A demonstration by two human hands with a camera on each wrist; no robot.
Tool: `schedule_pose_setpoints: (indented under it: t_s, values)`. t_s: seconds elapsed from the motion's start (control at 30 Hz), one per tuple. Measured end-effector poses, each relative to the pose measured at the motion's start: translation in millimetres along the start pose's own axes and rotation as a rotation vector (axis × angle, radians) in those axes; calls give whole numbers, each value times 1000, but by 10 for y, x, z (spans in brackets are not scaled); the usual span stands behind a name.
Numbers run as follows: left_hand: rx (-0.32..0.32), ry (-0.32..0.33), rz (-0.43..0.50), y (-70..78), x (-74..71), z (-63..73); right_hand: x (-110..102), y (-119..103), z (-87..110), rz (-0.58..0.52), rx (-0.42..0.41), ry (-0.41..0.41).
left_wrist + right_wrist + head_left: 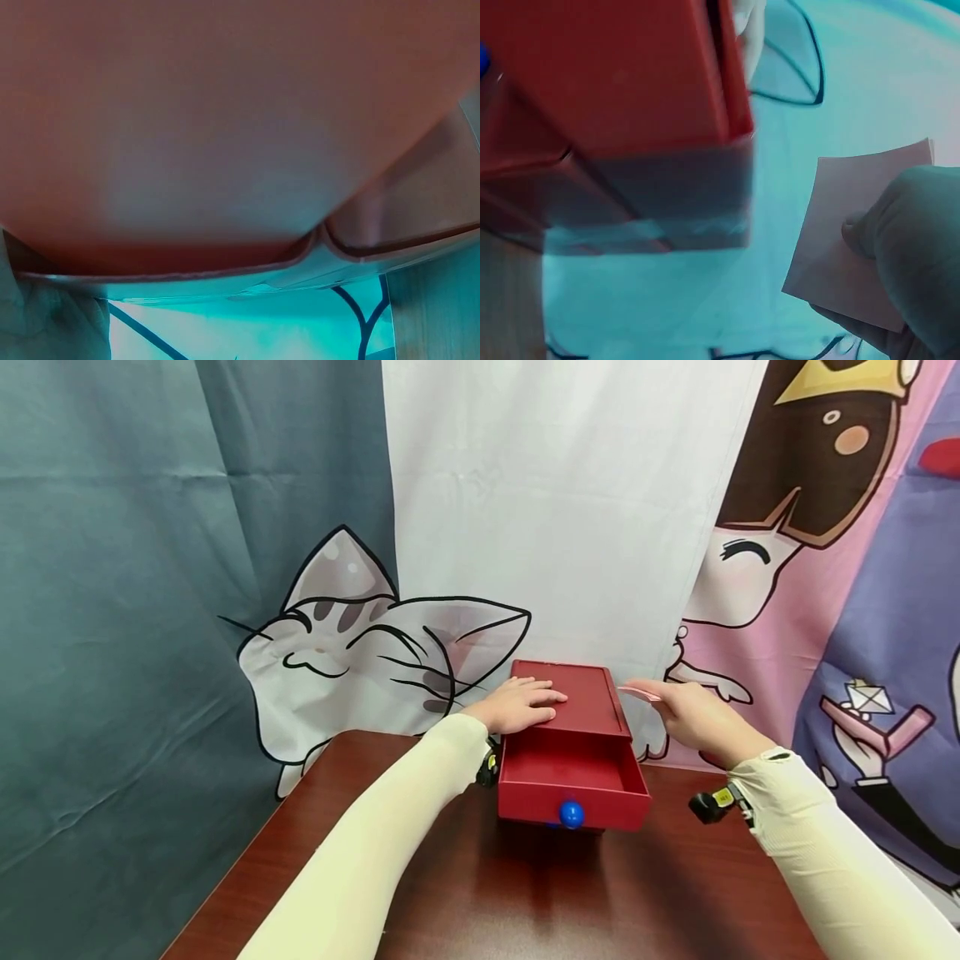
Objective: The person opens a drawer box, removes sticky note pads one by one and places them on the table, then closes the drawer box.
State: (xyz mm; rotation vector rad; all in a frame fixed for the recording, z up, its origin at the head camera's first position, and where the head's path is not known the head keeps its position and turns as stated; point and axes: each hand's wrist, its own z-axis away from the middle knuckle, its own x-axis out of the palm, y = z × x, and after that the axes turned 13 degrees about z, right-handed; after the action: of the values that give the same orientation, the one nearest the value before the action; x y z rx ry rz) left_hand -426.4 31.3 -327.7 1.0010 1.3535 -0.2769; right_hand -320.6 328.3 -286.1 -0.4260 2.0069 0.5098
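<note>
A red box [588,697] stands on the table with its upper drawer [525,802] pulled out; a blue knob [572,814] sits on the drawer's front. My left hand [521,703] rests on the left part of the box top, fingers spread and pointing right. To the right of the box, my right hand [697,714] pinches a small pinkish rectangular piece of paper [836,217] between thumb and fingers. The paper [639,692] is held near the box's right edge at about top height. In the left wrist view the box wall [225,135] fills most of the picture.
The dark red-brown table [450,893] carries the box near its back edge. Behind hangs a cloth backdrop [562,510] with a printed cat [330,693] and a cartoon figure. Wrist cameras [711,806] are strapped to both forearms.
</note>
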Motion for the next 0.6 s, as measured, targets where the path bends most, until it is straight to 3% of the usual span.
schedule_pose_setpoints:
  t_s: [0.2,0.43,0.6]
  values:
    - [-4,0,8,-12,-1,13,266,159,133,-41,32,-6]
    - [-5,8,9,-13,-4,15,589,249,295,-87,72,-104]
    - [-10,7,7,-18,-4,14,912,258,414,-112,118,-131]
